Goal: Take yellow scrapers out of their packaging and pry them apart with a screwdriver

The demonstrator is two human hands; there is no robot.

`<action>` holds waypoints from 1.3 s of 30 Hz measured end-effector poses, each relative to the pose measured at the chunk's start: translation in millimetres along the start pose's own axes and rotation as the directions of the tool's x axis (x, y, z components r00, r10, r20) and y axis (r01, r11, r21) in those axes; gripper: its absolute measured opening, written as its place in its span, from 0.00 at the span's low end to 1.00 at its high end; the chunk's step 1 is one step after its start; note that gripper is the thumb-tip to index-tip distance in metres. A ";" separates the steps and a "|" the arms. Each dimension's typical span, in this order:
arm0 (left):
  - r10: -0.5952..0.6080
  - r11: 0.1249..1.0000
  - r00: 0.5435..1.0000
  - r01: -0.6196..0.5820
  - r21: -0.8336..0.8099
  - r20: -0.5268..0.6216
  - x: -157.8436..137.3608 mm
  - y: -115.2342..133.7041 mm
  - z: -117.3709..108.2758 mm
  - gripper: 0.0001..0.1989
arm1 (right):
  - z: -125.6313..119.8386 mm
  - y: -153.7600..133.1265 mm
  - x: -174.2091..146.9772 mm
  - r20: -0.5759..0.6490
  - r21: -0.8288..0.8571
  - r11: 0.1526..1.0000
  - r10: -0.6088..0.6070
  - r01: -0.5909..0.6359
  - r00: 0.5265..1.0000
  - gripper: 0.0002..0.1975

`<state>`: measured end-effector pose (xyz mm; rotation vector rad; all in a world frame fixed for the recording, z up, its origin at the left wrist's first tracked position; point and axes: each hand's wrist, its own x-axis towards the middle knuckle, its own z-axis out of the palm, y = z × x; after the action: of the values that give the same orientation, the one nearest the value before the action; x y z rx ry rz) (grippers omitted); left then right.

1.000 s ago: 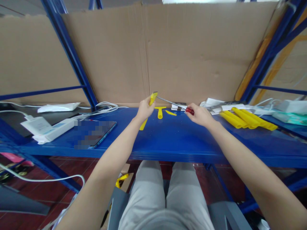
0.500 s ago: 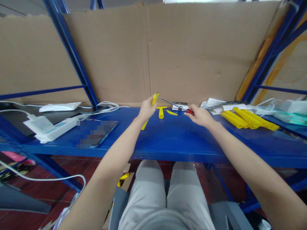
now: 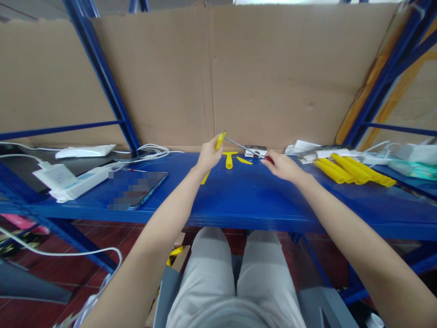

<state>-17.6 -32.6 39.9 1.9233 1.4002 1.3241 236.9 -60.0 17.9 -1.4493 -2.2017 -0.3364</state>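
Note:
My left hand (image 3: 209, 156) is closed around a yellow plastic piece (image 3: 221, 140), whose upper end sticks out above the fingers. A screwdriver (image 3: 244, 147) with a long metal shaft and a red handle is gripped in my right hand (image 3: 280, 165). Its tip reaches the top of the yellow piece; whether it is inside or only touching I cannot tell. Just beyond the hands, a yellow T-shaped part (image 3: 229, 160) lies on the blue table (image 3: 252, 196), beside a thin curved yellow piece (image 3: 244, 160). Another yellow strip (image 3: 205, 177) shows below my left wrist.
Several yellow tubes (image 3: 355, 168) lie at the right, near white packets (image 3: 309, 152). On the left are a tablet (image 3: 146, 191), a white power strip (image 3: 85, 182) and coiled white cables (image 3: 153, 150). A cardboard sheet (image 3: 273, 77) stands along the back between blue posts (image 3: 102, 68).
My right hand has shifted slightly left and turned, so less of the red handle shows. My left hand holds the yellow piece in nearly the same place.

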 end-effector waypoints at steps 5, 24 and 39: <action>0.195 0.972 0.975 -0.178 0.151 -0.108 1.4 -3.5 1.3 0.12 | 7.9 7.1 1.3 -0.033 0.036 0.999 0.026 -0.025 0.999 0.13; 0.423 0.866 0.901 -0.372 0.335 -0.093 12.6 -22.3 4.0 0.19 | 24.2 11.1 5.3 0.115 0.214 0.977 -0.008 -0.016 0.993 0.06; 0.408 0.863 0.912 -0.372 0.342 -0.036 8.0 -17.1 3.8 0.22 | 37.5 19.1 7.6 0.191 0.585 0.775 0.155 -0.239 0.969 0.11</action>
<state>-22.5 -17.7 28.6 2.4999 1.4006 1.4614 242.3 -29.2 -11.2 -1.3276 -1.9531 0.5196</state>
